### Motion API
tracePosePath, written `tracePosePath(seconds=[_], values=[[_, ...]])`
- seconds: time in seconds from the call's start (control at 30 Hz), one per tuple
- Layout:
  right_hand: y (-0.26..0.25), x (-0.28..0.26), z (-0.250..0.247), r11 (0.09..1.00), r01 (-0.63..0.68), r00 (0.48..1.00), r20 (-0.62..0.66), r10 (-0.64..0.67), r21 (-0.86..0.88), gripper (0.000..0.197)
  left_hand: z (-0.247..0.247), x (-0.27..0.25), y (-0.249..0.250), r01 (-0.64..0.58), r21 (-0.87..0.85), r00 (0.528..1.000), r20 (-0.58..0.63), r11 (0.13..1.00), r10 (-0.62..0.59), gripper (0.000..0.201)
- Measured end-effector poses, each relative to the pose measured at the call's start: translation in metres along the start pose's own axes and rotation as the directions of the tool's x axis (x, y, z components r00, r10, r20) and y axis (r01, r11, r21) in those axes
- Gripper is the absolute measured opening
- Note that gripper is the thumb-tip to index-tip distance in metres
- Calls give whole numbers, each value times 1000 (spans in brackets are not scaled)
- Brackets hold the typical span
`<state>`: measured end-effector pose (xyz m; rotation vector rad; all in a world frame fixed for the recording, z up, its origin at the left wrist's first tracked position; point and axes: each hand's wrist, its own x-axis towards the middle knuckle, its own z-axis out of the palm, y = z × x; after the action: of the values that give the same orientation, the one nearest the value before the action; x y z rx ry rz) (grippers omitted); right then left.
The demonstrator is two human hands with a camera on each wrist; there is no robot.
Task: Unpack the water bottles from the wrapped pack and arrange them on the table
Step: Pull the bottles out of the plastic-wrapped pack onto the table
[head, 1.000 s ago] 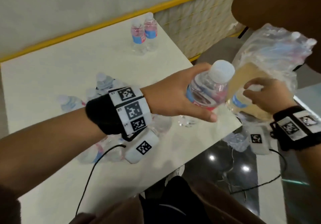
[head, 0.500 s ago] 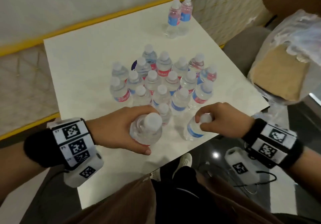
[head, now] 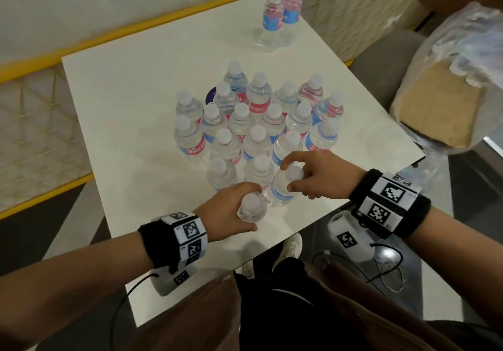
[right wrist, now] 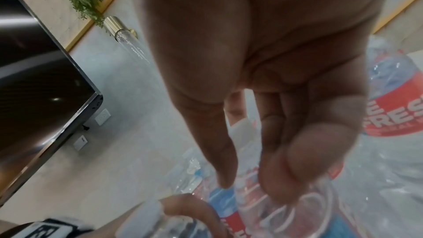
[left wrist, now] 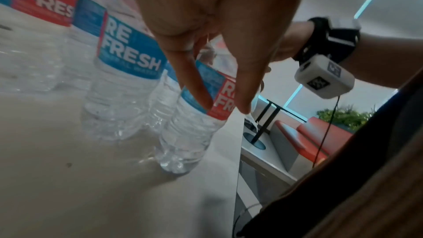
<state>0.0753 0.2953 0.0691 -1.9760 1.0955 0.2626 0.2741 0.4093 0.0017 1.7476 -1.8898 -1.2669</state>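
Left hand (head: 228, 209) is wrapped round the shoulder of a small water bottle (head: 251, 209), fingers and thumb curled on it just under the cap, base down near the table's (head: 122, 84) near edge; left wrist view shows the base touching or almost touching the top, slightly tilted. Right hand (head: 315, 176) grips a second bottle (head: 283, 190) by its cap from above, fingertips curled on it, standing just right of the first at the front of the cluster.

Change: a second ago both hands were off the table at the wrapped pack (head: 446, 100), left hand pulling a bottle out. Half a second ago both bottles were already down at the front of the group; now they sit closer in, tight against the front row. Judgement: this is the set-down step, release comes next, then back to the pack.

Bottles: clear plastic, white caps, red-and-blue "RE FRESH" labels, ribbed lower bodies, full of water. Main cluster (head: 255, 122) stands upright mid-table in rough rows, bottles touching or just beside each other. Two more bottles (head: 280, 16) stand together at the far right corner, well apart from the cluster.

Pack sits off the right edge on a seat, plastic torn and crumpled, cardboard tray showing. Bottles left inside: can't tell here. Task looks well along.
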Motion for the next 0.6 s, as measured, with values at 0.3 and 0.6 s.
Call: tracePosePath(seconds=[0.3, 0.6], values=[[24, 9, 11, 993, -45, 995, 79, 54, -107, 81, -13, 9, 14, -37, 168, 995, 98, 985, 20, 71], [28, 4, 19, 998, -68, 998, -18, 68, -6, 73, -8, 15, 24, -51, 225, 995, 95, 973, 30, 73]])
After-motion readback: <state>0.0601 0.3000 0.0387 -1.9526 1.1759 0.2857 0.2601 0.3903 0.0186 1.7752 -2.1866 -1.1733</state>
